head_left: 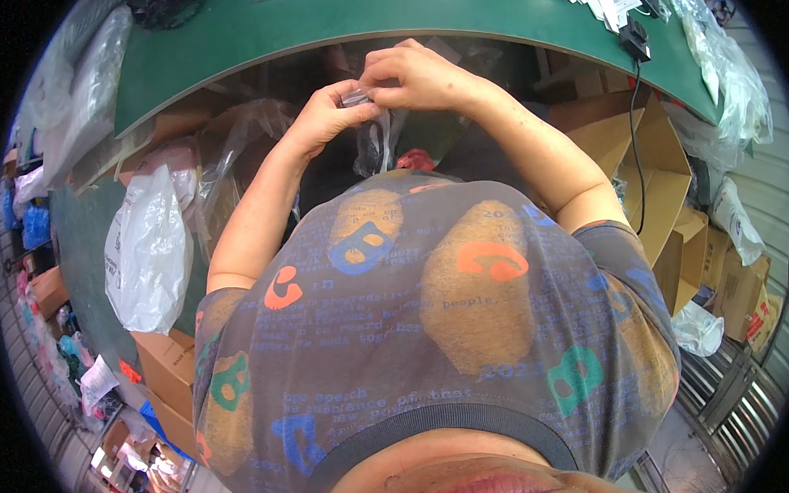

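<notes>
Both of my hands meet just below the near edge of the green table. My left hand (pixel 331 116) pinches a clear plastic bag (pixel 376 144) between thumb and fingers, and part of it hangs down below the hand. My right hand (pixel 411 77) is closed at the bag's upper part, its fingertips touching the plastic close to my left thumb. Whether anything lies inside the bag I cannot tell. A small red thing (pixel 417 159) shows below the hands, in front of my shirt.
The green table (pixel 350 15) curves across the top, with white slips (pixel 607 9) and a black adapter (pixel 635 39) whose cord hangs down. Cardboard boxes (pixel 662 160) stand at right. White plastic bags (pixel 149 251) hang at left, above another box (pixel 169 369).
</notes>
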`<state>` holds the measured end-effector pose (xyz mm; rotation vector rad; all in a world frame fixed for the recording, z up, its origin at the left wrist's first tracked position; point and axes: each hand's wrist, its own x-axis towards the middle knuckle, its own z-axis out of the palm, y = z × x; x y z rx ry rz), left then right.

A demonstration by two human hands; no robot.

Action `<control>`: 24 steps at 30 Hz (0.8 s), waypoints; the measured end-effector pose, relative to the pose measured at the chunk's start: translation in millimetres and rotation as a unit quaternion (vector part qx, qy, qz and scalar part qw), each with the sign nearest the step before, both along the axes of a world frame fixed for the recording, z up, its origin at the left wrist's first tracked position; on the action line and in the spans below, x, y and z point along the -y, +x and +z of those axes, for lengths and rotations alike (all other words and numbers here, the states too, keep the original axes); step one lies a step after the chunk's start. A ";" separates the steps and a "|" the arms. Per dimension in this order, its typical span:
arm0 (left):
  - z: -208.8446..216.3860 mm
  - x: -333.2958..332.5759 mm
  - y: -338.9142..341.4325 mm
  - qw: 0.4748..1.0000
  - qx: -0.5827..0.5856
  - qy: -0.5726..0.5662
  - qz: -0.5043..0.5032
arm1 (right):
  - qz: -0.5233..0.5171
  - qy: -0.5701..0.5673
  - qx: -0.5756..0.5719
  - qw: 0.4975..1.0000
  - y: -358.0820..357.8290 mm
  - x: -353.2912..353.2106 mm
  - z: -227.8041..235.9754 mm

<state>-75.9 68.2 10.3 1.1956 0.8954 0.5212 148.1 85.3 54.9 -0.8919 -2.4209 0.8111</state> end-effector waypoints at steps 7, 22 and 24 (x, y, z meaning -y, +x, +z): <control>-7.9 0.9 0.9 1.000 -0.004 -0.005 -0.004 | 0.012 0.027 0.027 0.999 -8.0 0.1 0.5; -12.5 -8.4 11.7 0.987 -0.082 0.136 0.030 | -0.081 0.023 -0.012 0.996 -23.0 -7.5 2.6; -2.6 -5.7 4.7 0.995 -0.011 0.090 0.044 | -0.102 -0.035 -0.104 0.989 -14.6 1.5 14.7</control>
